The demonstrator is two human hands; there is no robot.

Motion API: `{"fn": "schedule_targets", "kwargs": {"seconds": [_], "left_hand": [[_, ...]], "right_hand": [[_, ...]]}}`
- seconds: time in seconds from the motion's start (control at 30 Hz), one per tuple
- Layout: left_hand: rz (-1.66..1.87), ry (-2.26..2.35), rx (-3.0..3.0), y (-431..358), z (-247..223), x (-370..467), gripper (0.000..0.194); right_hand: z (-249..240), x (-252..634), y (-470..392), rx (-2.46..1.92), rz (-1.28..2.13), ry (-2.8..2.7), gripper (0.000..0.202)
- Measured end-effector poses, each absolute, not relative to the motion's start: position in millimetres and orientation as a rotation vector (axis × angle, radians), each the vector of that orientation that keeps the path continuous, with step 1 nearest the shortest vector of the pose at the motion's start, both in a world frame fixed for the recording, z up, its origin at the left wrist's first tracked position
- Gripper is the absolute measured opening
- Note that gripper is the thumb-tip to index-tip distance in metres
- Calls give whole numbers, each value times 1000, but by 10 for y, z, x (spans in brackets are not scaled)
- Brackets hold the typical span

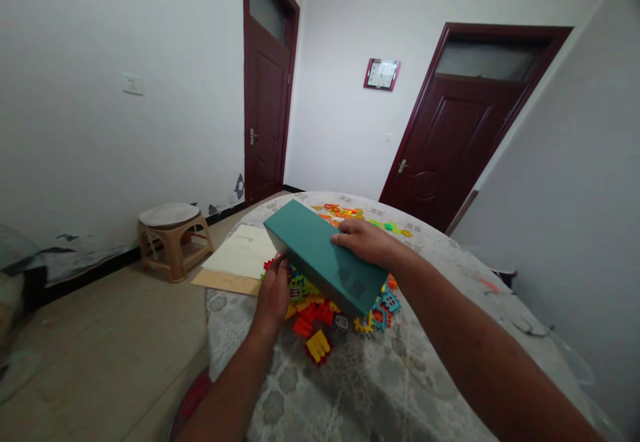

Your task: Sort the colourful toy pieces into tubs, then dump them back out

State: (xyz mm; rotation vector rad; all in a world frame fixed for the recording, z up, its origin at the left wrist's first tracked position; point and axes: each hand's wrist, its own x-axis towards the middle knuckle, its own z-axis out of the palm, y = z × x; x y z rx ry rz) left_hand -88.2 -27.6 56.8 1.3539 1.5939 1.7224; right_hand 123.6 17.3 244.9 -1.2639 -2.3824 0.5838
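Note:
A teal box (320,249) is tilted over a pile of colourful plastic building blocks (315,315) on the table. My right hand (364,241) grips the box's far upper edge, thumb on its top face. At the box's left end is my left hand (275,290), its fingers curled up against the lower side; the fingertips are partly hidden there. Red, yellow, green and blue pieces show under and in front of the box. One yellow and red block (319,347) lies nearest me.
A round table with a patterned grey cloth (425,362) bears everything. Open paper or a notebook (240,252) lies left of the box. Orange and green pieces (345,212) lie behind it. A stool (173,239) stands at left; two dark red doors (470,122) are beyond.

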Motion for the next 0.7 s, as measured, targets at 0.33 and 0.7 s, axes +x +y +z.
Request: {"fn": "schedule_targets", "kwargs": {"seconds": [0.33,0.7], "left_hand": [[1704,1604,1296,-404,490,-923,48],[1634,1747,1524,-328,207,-890,51]], "right_hand": [[2143,1063,498,-1430,1320,-1740,15],[1971,1362,832,-1525,1637,-1349,17]]}}
